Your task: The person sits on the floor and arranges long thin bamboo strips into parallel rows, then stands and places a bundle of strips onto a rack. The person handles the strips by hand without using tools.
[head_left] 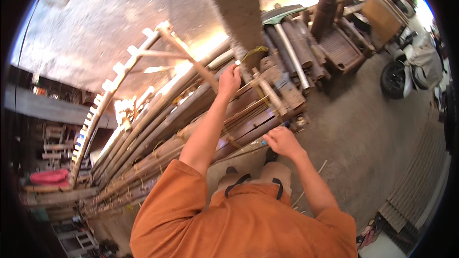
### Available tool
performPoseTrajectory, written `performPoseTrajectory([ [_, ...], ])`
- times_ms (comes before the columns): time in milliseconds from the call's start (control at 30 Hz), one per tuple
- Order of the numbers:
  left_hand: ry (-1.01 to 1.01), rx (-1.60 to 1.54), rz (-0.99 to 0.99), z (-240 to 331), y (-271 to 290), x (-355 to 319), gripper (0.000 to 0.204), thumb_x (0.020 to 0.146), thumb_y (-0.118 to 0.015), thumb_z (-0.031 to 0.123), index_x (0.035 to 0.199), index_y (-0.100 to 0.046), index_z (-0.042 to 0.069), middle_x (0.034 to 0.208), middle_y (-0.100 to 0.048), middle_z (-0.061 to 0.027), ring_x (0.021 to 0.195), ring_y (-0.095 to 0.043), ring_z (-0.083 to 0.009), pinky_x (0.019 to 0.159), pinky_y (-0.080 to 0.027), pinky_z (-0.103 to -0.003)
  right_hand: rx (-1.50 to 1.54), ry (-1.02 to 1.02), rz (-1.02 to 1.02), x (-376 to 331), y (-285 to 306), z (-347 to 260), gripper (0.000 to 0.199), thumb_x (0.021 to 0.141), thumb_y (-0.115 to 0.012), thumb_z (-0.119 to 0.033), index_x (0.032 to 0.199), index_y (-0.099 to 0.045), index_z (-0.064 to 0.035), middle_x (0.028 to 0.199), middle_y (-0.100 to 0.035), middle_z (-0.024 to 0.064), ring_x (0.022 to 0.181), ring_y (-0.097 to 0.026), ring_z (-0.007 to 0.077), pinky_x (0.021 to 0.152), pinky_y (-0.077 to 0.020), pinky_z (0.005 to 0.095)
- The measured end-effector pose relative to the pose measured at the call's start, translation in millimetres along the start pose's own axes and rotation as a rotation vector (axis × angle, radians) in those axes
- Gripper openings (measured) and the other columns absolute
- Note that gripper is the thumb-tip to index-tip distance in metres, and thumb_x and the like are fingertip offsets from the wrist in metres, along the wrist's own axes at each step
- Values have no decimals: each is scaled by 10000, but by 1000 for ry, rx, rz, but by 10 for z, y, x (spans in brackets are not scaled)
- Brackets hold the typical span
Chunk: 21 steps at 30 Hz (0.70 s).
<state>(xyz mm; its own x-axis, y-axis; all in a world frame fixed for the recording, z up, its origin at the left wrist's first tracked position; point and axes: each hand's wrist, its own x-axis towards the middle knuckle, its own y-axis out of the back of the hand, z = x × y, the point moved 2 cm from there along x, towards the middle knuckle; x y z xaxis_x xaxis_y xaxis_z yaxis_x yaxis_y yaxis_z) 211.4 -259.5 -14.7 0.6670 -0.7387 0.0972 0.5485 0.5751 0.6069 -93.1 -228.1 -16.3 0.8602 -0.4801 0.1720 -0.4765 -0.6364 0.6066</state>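
Note:
My left hand [230,80] is stretched forward above a stack of bamboo poles, its fingers closed. A small pale tip shows at its fingertips; what it belongs to I cannot make out. Just right of that hand lies a wooden block frame [282,88] with a round wooden bar [270,93] across it. My right hand [283,142] is closed lower down, near the end of a thick bamboo pole [253,131]. A bit of blue peeks out beside its fingers, too small to name. Thin bamboo strips [246,114] lie between the two hands.
Long bamboo poles [143,129] run off to the left, under a curved bamboo piece [107,86] with pale pegs. A green-and-white long-handled tool [290,48] leans on stacked wood by a dark post [329,0]. A parked motorbike [406,74] stands right; slatted panels [406,186] lie below it.

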Motion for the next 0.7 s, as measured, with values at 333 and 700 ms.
performPoseTrajectory([
  [333, 181, 412, -283, -1429, 2485, -2264, 262, 976, -604, 245, 1126, -703, 55, 1056, -722, -219, 1015, -686, -397, 891, -520, -492, 1134, -422, -520, -361, -2378, -1647, 287, 1039, -572, -313, 1153, -661, -65, 982, -701, 57, 909, -669, 214, 827, -543, 377],
  [700, -102, 380, -54, -1561, 2092, -2672, 154, 901, -715, 256, 954, -658, 122, 861, -718, -104, 899, -675, -336, 828, -379, -517, 1488, -474, 815, 283, -2710, -1831, 244, 1006, -538, -281, 822, -545, -120, 817, -592, 32, 800, -600, 166, 746, -506, 311],
])
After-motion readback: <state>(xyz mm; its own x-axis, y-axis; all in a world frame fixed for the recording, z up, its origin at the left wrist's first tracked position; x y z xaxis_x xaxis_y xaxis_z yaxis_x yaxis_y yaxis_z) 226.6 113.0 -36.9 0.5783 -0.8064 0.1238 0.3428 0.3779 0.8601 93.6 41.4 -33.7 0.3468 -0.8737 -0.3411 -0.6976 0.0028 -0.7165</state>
